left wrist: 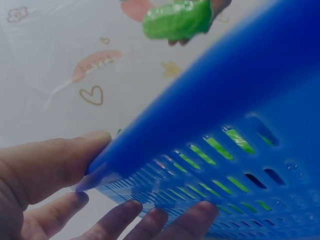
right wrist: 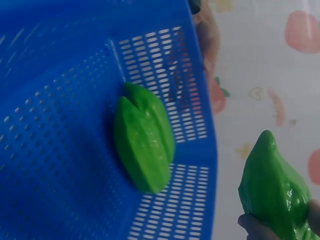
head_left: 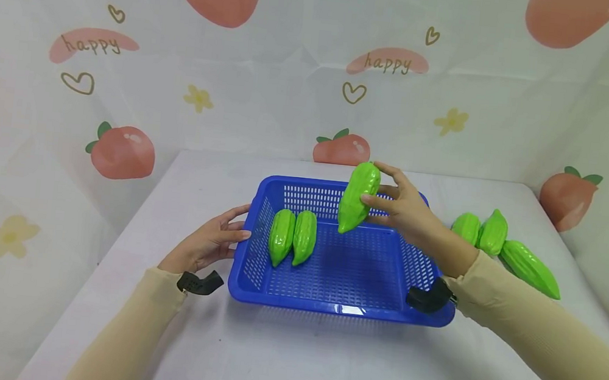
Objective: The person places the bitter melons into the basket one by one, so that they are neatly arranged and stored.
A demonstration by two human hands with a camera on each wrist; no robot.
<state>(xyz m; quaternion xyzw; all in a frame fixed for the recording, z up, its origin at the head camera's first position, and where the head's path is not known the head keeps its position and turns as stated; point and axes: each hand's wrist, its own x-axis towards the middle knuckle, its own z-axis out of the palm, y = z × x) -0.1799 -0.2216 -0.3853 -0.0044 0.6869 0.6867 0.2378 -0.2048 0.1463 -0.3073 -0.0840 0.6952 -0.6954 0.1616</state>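
Head view: a right hand [head_left: 404, 208] pinches a held gourd [head_left: 359, 195] between thumb and fingers, raised above the rear part of a blue basket [head_left: 293, 303]; the gourd is bright, almost neon green, plump and oblong, with a shiny, lumpy skin; its upper end is rounded, and its lower end narrows to a blunt point aimed down and slightly left; a left hand [head_left: 212, 237] grips the basket's left rim, thumb on the edge; two gourds in the basket [head_left: 304, 238], glossy and ridged lengthwise, lie side by side near the left wall; three more gourds [head_left: 530, 269] lie on the white table [head_left: 288, 360] to the right of the basket, the leftmost partly hidden by the right arm; behind stands a pale backdrop [head_left: 268, 113] printed with peaches, hearts, flowers and the word "happy".

Left wrist view: the left thumb lies on the rim and the fingers spread below it along the slotted outer wall; green shows through the slots; the held gourd, slightly blurred, appears above the rim, with part of the right hand behind it.

Right wrist view: the held gourd is at the lower right, a darker green here, its pointed tip upward in the frame, its swollen body creased and catching small white highlights; fingertips press it from both sides; the pair in the basket overlap from this angle, beside the slotted wall.
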